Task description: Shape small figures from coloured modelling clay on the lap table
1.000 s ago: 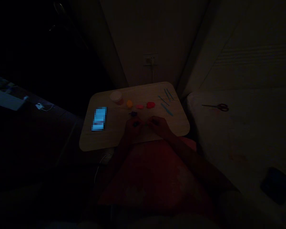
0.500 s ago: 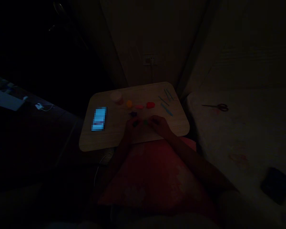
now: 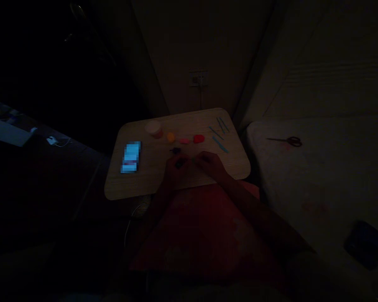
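Observation:
My left hand is over the near part of the small wooden table, its fingers curled around a dark greenish lump. Facing it, my right hand has its fingertips pinched on a small green piece, seemingly clay. Only a narrow gap parts the two hands. Just beyond them lies a dark lump. Behind it are an orange lump, a pink one and a red one. Dim light hides the finer detail of my fingers.
A lit phone lies at the table's left, with a pale-lidded tub farther back. Several teal sticks lie at the right. Scissors rest on the pale surface beside the table. A wall socket holds a plug.
Both hands have stayed nearly in place, with slight finger movement. The green piece between them shows less now, more covered by the fingertips.

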Available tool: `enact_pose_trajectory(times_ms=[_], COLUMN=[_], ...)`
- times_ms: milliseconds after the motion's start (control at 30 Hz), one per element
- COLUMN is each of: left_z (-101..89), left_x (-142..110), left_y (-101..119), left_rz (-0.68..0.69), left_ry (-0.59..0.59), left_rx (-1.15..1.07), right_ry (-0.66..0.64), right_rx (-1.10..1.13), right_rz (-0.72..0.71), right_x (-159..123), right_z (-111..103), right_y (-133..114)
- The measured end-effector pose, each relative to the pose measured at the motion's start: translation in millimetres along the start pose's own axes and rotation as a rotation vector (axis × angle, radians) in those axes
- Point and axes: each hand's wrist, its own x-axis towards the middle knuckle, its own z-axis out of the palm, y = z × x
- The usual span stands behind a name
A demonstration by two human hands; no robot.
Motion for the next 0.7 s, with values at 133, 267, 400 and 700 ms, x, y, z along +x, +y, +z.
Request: enact_pose_trajectory(times_ms=[133, 267, 400, 700], left_z=[-0.1, 0.2, 0.5, 0.7], left_x=[-1.2, -1.0, -0.7, -1.1], left_y=[2.1, -1.5, -3.2, 1.1], left_rz=[0.021, 0.099, 0.109, 0.128], left_ry=[0.010, -0.028, -0.055, -0.100], left_rx=[0.016, 0.036, 0.063, 0.094], right_ry=[0.022, 0.043, 0.036, 0.103], right_rx=[0.066, 0.103, 0.125, 0.139], right_rz=[0.036, 0.049, 0.056, 0.064], right_x=[2.1, 2.6, 2.0, 2.4], right_z=[0.4, 0.9, 0.7, 0.5], right_y=[2.0, 3.4, 4.0, 6.4])
